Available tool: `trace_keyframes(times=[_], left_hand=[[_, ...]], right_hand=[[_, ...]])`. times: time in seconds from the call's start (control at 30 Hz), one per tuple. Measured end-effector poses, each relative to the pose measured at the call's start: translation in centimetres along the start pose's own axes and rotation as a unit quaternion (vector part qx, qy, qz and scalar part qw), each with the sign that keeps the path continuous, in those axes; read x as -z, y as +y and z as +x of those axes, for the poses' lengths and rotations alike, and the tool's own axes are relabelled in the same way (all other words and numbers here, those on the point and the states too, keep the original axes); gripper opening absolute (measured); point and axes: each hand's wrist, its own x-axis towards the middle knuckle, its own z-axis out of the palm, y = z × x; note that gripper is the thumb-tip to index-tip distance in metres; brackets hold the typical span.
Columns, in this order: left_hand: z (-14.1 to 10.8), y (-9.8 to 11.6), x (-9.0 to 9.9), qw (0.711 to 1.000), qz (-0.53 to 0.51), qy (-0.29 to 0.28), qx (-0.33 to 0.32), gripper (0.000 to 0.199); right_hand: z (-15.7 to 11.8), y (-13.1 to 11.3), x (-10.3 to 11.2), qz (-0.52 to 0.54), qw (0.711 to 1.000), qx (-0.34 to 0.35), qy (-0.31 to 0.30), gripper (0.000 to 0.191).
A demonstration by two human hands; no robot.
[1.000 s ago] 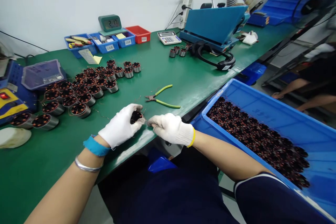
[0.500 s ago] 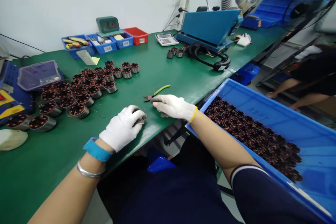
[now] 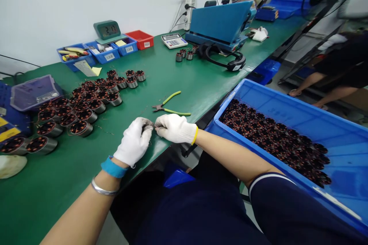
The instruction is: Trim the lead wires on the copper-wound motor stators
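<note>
My left hand [image 3: 135,141], in a white glove, is curled closed above the bench's front edge. What it grips is hidden by the fingers. Fingertips pinched together, my gloved right hand [image 3: 176,128] meets the left one; anything in the pinch is too small to name. Just beyond the right hand lies a pair of side cutters [image 3: 158,107] with green handles, spread apart and untouched. To the left stand several wire-wound motor stators [image 3: 82,127] with copper windings, grouped on the green bench [image 3: 115,176].
A large blue bin [image 3: 310,118] with rows of stators is at my right. Small blue trays [image 3: 107,55], a red tray [image 3: 140,40], a clock [image 3: 107,30] and a calculator [image 3: 174,41] line the back. A black headset [image 3: 230,61] lies farther right. Another person's leg [image 3: 330,93] shows at right.
My right hand has come away from the side cutters and moved left to my left hand, its fingers now pinched. Both cutter handles now show. The view has shifted slightly.
</note>
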Motion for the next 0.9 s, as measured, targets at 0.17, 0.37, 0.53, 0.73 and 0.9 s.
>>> trace_keyframes(times=[0.17, 0.37, 0.53, 0.73, 0.9], left_hand=[[1.0, 0.7, -0.4, 0.991, -0.081, 0.015, 0.109, 0.018], [1.5, 0.2, 0.5, 0.963, -0.232, -0.024, 0.138, 0.036], [1.2, -1.5, 3.4, 0.886, -0.431, -0.059, 0.161, 0.051], [0.5, -1.0, 4.5, 0.972, -0.121, -0.180, 0.088, 0.068], [0.3, -0.6, 3.4, 0.986, -0.005, -0.156, 0.063, 0.050]], right_hand=[[-1.3, -1.0, -1.8, -0.008, 0.998, 0.050, 0.045, 0.018], [-1.9, 0.3, -2.7, 0.062, 0.979, 0.127, 0.147, 0.021], [-1.6, 2.5, -2.3, -0.108, 0.935, 0.292, 0.171, 0.040], [0.1, 2.3, -1.9, -0.226, 0.926, 0.268, 0.140, 0.041], [0.4, 2.0, -1.7, -0.241, 0.932, 0.246, 0.108, 0.041]])
